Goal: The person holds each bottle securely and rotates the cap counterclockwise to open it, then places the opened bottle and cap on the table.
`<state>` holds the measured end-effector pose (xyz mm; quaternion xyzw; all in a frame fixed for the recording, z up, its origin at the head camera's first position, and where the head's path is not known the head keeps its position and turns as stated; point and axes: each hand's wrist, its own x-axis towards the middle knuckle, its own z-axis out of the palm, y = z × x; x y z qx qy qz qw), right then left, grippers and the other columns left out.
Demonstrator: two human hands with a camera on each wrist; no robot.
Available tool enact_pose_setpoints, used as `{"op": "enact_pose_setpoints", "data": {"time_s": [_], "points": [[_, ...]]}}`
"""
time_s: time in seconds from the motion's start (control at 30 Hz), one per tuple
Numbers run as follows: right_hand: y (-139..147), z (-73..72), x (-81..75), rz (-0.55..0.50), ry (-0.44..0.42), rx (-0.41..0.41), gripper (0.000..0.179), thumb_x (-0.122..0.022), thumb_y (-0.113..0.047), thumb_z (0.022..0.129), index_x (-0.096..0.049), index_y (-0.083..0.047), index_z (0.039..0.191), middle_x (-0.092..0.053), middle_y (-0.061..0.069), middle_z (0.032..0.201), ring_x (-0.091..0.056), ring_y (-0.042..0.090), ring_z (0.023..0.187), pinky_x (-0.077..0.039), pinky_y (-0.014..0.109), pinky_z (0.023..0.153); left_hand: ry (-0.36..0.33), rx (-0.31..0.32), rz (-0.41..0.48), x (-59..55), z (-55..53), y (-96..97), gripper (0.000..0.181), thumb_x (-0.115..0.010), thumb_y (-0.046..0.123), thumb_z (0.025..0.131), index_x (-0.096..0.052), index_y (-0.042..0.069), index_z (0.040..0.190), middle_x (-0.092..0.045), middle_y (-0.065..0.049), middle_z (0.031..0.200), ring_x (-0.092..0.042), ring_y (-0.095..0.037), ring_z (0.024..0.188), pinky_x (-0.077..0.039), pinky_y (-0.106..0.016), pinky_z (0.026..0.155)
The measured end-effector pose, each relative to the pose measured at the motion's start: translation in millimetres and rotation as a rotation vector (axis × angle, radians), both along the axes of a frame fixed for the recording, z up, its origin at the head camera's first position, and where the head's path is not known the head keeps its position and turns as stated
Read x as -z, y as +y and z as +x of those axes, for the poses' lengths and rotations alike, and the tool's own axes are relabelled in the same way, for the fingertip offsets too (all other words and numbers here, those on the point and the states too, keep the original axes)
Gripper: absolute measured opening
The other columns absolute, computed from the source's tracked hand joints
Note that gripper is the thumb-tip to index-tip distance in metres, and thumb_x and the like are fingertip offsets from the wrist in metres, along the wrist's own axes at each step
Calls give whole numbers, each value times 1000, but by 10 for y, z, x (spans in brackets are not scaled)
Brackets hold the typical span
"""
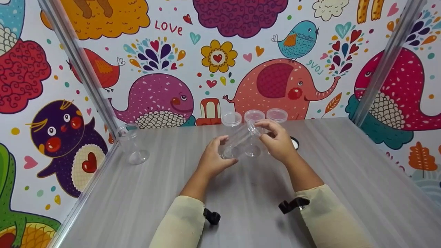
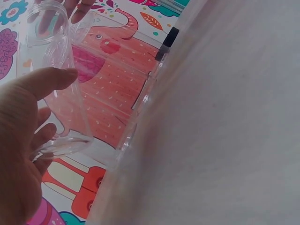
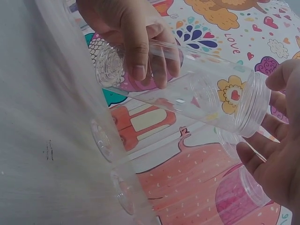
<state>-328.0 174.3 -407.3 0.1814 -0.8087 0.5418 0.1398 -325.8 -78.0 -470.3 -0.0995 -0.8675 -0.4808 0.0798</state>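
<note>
a clear plastic jar (image 1: 238,139) is tilted between the two hands over the grey wood-grain table (image 1: 165,186), its threaded mouth raised toward the right and its base lower on the left; whether the base touches the table, i cannot tell. the left hand (image 1: 214,157) grips the jar near the base, thumb on one side and fingers round the other. the right hand (image 1: 277,143) pinches the mouth rim between thumb and curled fingers.

just behind the held jar, three similar jars (image 1: 231,119) stand upright in a row near the printed back wall (image 1: 213,41). beside the right hand, partly hidden, lies a black-rimmed white lid (image 1: 295,142). well apart at the left, near the side panel, another upright jar (image 1: 133,144) stands on the table.
</note>
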Motion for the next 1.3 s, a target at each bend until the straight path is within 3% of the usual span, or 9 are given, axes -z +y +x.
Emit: {"op": "enact_pose_setpoints", "data": {"time_s": [0.17, 0.47, 0.7, 0.97, 1.17, 1.3], "points": [[-9, 7, -5, -1, 8, 9, 32, -66, -12, 99, -72, -19, 130, -64, 1, 145, -62, 23, 131, -58, 35, 98, -1, 2, 0, -7, 8, 5, 87, -97, 35, 77, -53, 29, 151, -60, 2, 150, -57, -26, 141, -45, -62, 122], [-16, -26, 3, 121, 47, 155, 45, -67, -46, 103, -69, -15, 136, -67, 10, 128, -64, 24, 108, -57, 37, 87, 44, 25, 7, -10, 21, 12, 87, -97, 36, 76, -53, 25, 151, -61, -3, 150, -58, -32, 142, -44, -63, 122], [-19, -27, 13, 139, -8, 153, 49, -66, -52, 103, -69, -17, 136, -67, 10, 129, -64, 23, 106, -59, 35, 88, 45, 26, 7, -11, 24, 13, 87, -97, 37, 77, -53, 26, 151, -61, -2, 150, -58, -32, 142, -45, -63, 122], [-30, -5, 13, 70, 20, 85, 35, -69, -36, 104, -72, -20, 134, -67, 7, 128, -61, 21, 110, -55, 33, 87, 30, 15, 25, -26, 18, 10, 86, -97, 32, 77, -53, 27, 151, -60, 0, 150, -57, -32, 142, -44, -64, 122], [-32, 4, 20, -16, 45, 9, 32, -63, -14, 103, -72, -20, 133, -65, -1, 147, -60, 23, 132, -55, 24, 97, 22, 16, 26, -25, 10, 11, 86, -97, 34, 76, -53, 28, 151, -60, 1, 149, -57, -32, 142, -45, -63, 121], [-34, 11, 14, -36, 45, -25, 35, -59, -9, 102, -71, -16, 134, -62, 0, 152, -58, 25, 142, -53, 20, 102, 17, 15, 30, -32, 14, 11, 87, -97, 36, 76, -52, 30, 151, -60, 1, 149, -57, -32, 142, -46, -63, 121]]}}
